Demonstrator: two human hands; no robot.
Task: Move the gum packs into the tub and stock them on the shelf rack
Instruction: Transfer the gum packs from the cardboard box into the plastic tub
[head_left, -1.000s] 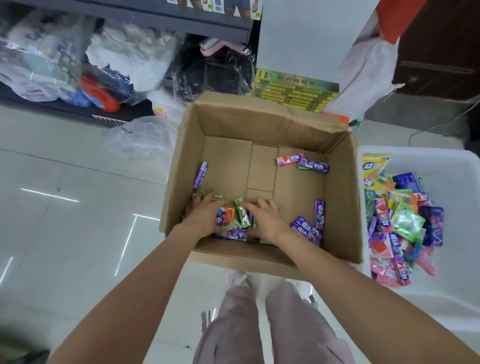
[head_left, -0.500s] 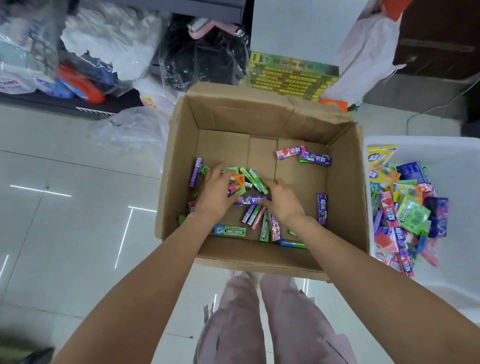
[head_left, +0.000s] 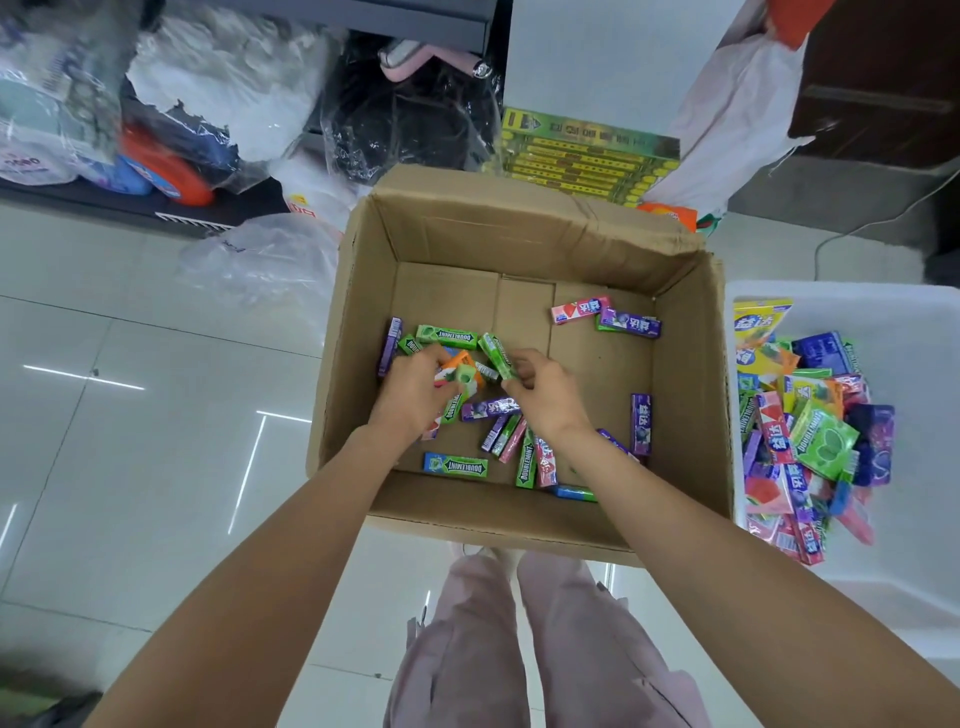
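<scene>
- Head view: both hands are inside the brown cardboard box (head_left: 524, 249) on the floor.
- The left hand (head_left: 415, 389) now holds a bunch of small bright gum packs (head_left: 462, 387), fingers curled round them.
- The right hand (head_left: 545, 389) pinches one green gum pack (head_left: 497, 354).
- A moment ago the hands were lower, scooping a pile together. Now they have moved up the box, and the pile lies spread out.
- Many packs already lie in the white plastic tub (head_left: 883, 312) to the right.
- I think this handful goes into the tub next. About a dozen packs are left in the box.
</scene>
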